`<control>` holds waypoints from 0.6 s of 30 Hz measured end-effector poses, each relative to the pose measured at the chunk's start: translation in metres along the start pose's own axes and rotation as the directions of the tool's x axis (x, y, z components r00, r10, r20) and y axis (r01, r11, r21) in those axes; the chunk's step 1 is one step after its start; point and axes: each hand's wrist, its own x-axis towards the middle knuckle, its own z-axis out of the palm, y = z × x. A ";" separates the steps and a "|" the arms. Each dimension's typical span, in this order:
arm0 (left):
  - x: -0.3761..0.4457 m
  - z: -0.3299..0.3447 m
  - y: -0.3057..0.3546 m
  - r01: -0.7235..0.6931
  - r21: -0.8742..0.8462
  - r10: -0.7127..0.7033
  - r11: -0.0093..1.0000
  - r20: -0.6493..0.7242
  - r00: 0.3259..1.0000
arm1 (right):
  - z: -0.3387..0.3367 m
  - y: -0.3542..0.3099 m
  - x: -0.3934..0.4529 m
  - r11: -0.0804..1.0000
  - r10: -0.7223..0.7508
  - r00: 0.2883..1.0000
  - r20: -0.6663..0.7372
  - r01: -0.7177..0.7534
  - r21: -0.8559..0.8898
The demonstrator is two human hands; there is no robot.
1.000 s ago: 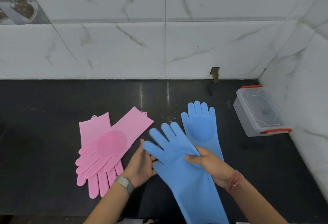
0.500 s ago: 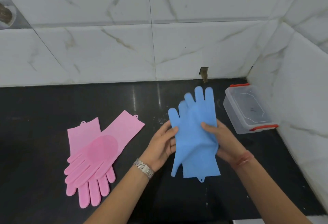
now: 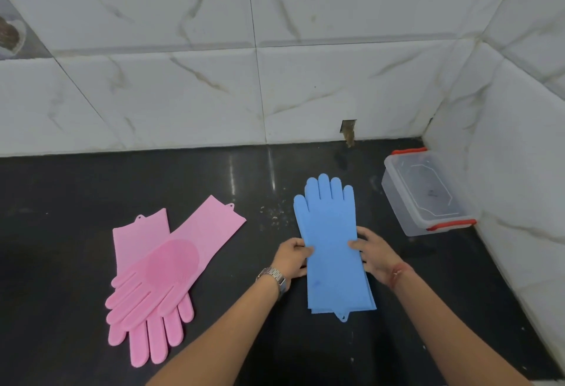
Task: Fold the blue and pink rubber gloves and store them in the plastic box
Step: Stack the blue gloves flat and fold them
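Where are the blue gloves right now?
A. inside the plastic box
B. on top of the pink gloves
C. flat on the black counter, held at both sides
C: the blue gloves lie stacked on the counter, left hand and right hand gripping their edges; the plastic box has no gloves in it.

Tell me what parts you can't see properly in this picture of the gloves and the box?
All in the head view:
- The lower of the blue gloves: covered by the top one; only cuff edges peek out.
- Fingertips of the left hand and right hand: tucked under the glove edges.
- Lower of the pink gloves: palm hidden by the upper one.
- Plastic box: the far right side is hard to make out against the wall.
- Object at the left edge: cut off.
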 end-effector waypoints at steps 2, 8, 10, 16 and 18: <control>0.004 0.003 -0.003 -0.022 0.041 0.023 0.999 -0.038 0.999 | 0.003 0.000 0.000 0.999 -0.035 0.999 -0.034 0.034 -0.018; 0.010 0.004 -0.005 -0.048 0.083 0.054 0.995 -0.073 0.996 | 0.005 0.005 0.001 0.994 -0.102 0.988 -0.116 0.096 -0.057; 0.013 0.004 -0.006 -0.051 0.099 0.059 0.994 -0.086 0.995 | 0.006 0.007 0.002 0.989 -0.129 0.983 -0.130 0.119 -0.083; 0.016 0.004 -0.008 -0.087 0.265 0.126 0.960 -0.130 0.983 | 0.009 0.014 0.005 0.970 -0.197 0.971 -0.136 0.173 -0.173; 0.016 0.003 -0.008 -0.109 0.335 0.162 0.936 -0.136 0.977 | 0.011 0.016 0.005 0.967 -0.202 0.968 -0.150 0.173 -0.185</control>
